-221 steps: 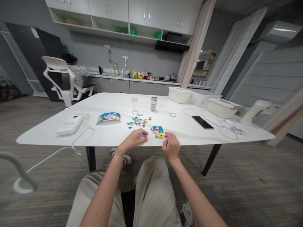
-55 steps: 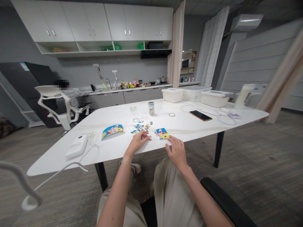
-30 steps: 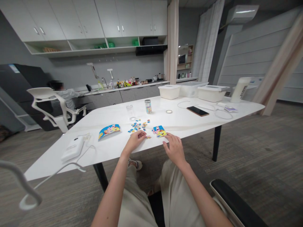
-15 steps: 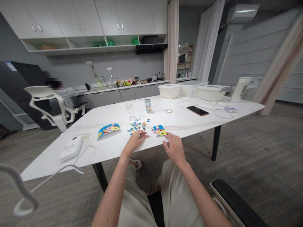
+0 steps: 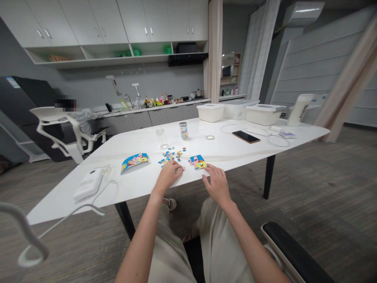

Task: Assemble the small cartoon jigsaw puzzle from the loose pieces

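My left hand is over the near table edge, fingertips pinched on a small jigsaw puzzle piece, mostly covered by the fingers. Just beyond it lies a scattered heap of loose puzzle pieces, blue, yellow and pink. To its right is a partly joined puzzle with a yellow cartoon face and a pink figure. My right hand rests at that puzzle's right edge, fingers stretched out and apart, index fingertip by its lower right corner. A curved picture sheet with similar artwork lies left of the heap.
Behind the pieces stand a clear jar and a printed can, with a round lid beside them. A phone, cables and white bins are further right. A white power bank lies left. A person sits beyond the table.
My left hand has lowered slightly and its fingertips have closed in over the small piece near the table edge. My right hand stays at the joined puzzle.
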`<action>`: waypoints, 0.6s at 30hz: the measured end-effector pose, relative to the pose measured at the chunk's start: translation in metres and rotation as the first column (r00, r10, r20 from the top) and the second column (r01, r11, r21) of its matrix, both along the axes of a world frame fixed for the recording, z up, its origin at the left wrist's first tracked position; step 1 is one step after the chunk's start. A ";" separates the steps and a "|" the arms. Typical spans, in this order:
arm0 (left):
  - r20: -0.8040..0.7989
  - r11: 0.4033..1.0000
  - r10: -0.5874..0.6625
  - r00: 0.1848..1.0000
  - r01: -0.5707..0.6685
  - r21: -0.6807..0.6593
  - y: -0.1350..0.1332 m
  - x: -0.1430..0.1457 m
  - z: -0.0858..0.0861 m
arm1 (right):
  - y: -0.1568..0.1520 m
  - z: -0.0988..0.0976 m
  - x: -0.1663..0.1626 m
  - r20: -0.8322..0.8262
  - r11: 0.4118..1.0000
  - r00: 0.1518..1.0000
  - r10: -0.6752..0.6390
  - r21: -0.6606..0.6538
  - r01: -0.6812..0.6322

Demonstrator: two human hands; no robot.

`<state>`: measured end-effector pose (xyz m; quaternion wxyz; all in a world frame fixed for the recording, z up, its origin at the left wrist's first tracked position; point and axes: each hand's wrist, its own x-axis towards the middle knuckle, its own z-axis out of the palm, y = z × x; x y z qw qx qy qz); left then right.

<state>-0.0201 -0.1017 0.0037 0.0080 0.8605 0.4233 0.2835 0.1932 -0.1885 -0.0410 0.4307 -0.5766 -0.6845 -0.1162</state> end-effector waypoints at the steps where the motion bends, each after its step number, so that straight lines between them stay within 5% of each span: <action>1: -0.006 1.000 -0.002 1.000 0.002 -0.001 0.000 0.000 0.000 | 0.000 0.000 0.000 -0.002 1.000 1.000 0.000 -0.001 0.000; 18: 0.087 0.990 -0.101 0.991 0.109 -0.090 0.004 -0.003 -0.001 | 0.000 0.000 0.000 -0.009 1.000 1.000 0.009 0.002 -0.009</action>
